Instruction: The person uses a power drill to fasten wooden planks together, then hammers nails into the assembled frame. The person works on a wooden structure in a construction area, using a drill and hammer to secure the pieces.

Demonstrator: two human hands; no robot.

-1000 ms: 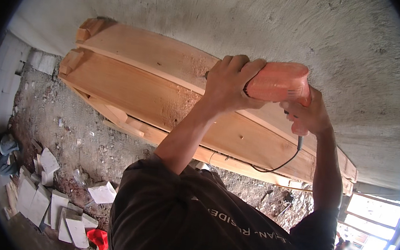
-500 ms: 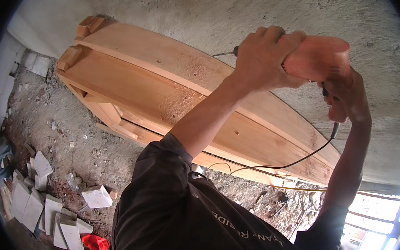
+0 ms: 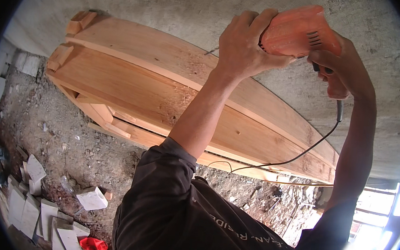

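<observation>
Only lettering [image 3: 244, 234] I can make out is on the dark shirt [image 3: 165, 217], near side — pale capitals, upside down, right of centre, partly lost in folds.

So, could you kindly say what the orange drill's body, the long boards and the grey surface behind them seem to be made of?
The drill body looks like hard plastic, fairly matte, with vent slots. The long boards appear to be bare wood, showing a knot and warm tan colour. The grey surface is probably concrete or cement plaster, matte and streaky.

Orange elec. drill [image 3: 299, 31] – corded, tilted – in both hands [image 3: 243, 47], bit [image 3: 211, 51] ptg L
</observation>
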